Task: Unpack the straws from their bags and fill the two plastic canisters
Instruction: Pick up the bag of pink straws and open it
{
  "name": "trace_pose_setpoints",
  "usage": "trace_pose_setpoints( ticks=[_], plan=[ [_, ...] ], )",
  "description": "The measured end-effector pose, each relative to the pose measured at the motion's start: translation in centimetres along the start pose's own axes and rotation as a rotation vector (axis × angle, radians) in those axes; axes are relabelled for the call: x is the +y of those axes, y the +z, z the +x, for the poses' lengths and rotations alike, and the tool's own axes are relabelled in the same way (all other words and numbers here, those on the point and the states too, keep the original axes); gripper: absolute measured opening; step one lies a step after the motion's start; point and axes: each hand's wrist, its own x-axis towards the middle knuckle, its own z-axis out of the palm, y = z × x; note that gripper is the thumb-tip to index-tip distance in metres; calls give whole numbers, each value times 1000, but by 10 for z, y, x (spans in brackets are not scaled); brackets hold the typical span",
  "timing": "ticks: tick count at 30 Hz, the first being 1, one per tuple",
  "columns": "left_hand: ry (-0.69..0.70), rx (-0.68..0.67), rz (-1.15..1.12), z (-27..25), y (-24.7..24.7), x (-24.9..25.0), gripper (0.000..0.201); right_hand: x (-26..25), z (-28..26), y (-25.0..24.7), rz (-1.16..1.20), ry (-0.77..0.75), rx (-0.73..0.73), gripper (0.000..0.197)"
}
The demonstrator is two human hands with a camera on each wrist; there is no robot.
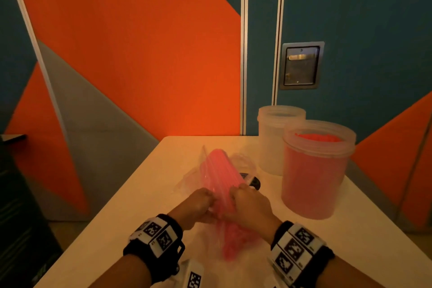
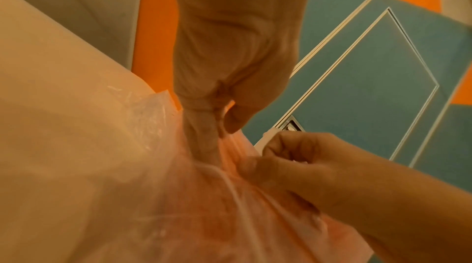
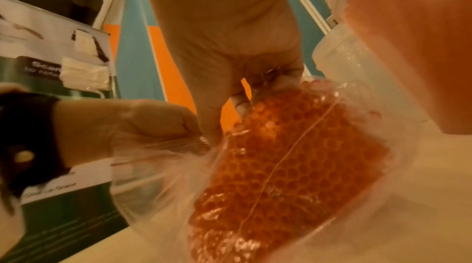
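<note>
Straws [image 1: 219,175], pink bundle inside clear bag [image 1: 187,179], lay on white table [image 1: 131,196], long axis running from person toward far edge, open ends facing wrists. Left hand [image 1: 198,203] pinched bag plastic at bundle's left side, fingers curled; right hand [image 1: 250,203] pinched it at right side, bundle between both. Filled canister [image 1: 313,170] stood right of bag, empty canister [image 1: 275,138] just behind it.

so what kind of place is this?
Probably an office or break-room nook, not a kitchen: a plain white table against orange, grey and teal wall panels, with a teal door and its recessed metal handle.
</note>
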Motion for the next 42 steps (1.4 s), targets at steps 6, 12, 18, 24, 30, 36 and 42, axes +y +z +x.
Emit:
trace_pose_setpoints(
  ticks=[6, 12, 18, 24, 30, 36, 42],
  plan=[
    [-140, 192, 186, 15, -5, -26, 81, -8, -8, -7, -270, -140, -100, 27],
    [-168, 264, 334, 21, -32, -43, 77, 17, -8, -23, -217, 51, -11, 22],
    [-33, 210, 306, 5, -36, -27, 132, 48, -2, -41, 269, 205, 357, 19],
    [304, 377, 40, 12, -47, 17, 88, 45, -1, -52, 1587, 351, 122, 36],
    [163, 451, 560, 10, -60, 25, 21, 46, -16, -73, 877, 86, 5, 30],
    [101, 553, 478, 5, -75, 16, 24, 75, -24, -71, 107, 81, 186, 45],
    [54, 460, -18, -14, -65, 5, 27, 78, -44, -80, -59, 569, 137, 66]
  ],
)
